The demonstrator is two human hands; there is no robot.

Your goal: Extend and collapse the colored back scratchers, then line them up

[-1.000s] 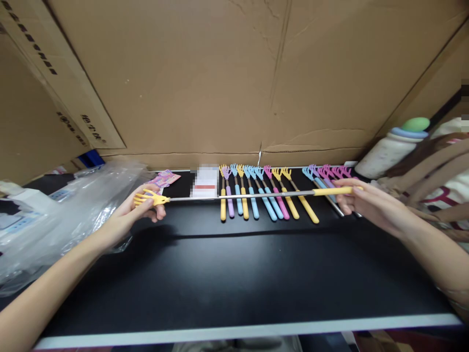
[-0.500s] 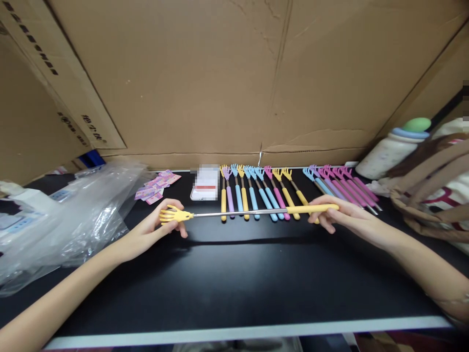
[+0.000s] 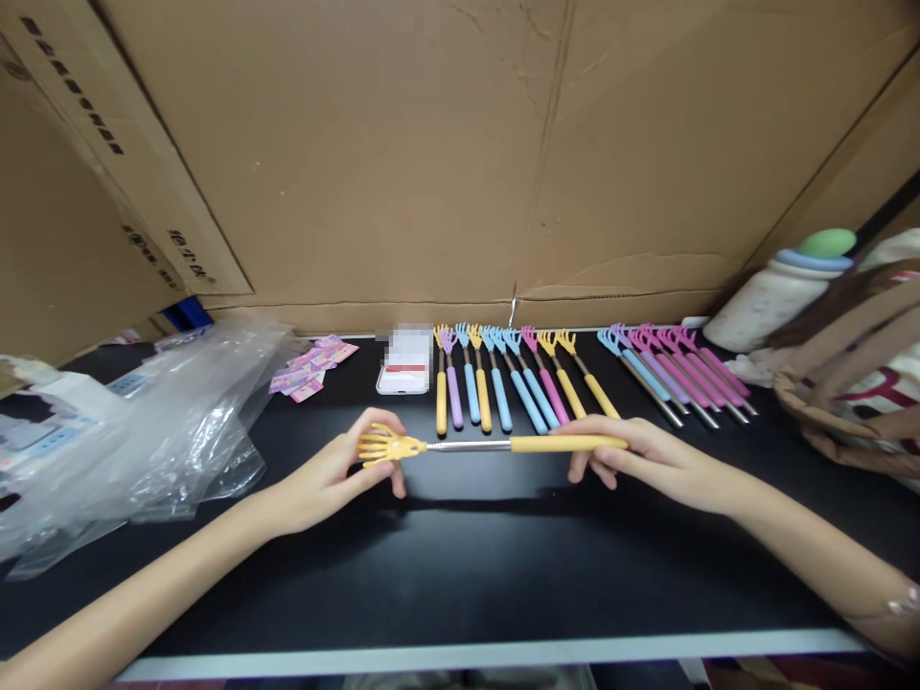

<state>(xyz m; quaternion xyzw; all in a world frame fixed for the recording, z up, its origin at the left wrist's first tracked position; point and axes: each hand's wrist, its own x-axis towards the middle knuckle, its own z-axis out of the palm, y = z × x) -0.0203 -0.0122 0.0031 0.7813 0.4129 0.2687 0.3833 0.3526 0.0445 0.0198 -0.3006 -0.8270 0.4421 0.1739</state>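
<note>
A yellow telescopic back scratcher (image 3: 471,446) is held level above the black table. My left hand (image 3: 345,474) grips its claw-shaped head between thumb and fingers. At the other end, my right hand (image 3: 647,455) is closed around the yellow handle. A short length of silver rod shows between head and handle. Behind it lies a row of back scratchers (image 3: 524,379) in yellow, purple, blue and pink, heads toward the cardboard. Further right, another group of back scratchers (image 3: 679,374), blue, purple and pink, lies slanted with silver rod ends toward me.
Clear plastic bags (image 3: 165,422) cover the table's left side. Small pink-purple cards (image 3: 312,364) and a white phone (image 3: 403,362) lie toward the back. A white bottle (image 3: 769,297) and a brown-and-white bag (image 3: 848,383) stand at right. Cardboard (image 3: 402,163) walls the back.
Both hands have moved closer together, sliding the back scratcher's rod into its handle, so it is shorter. It also sits slightly nearer to me.
</note>
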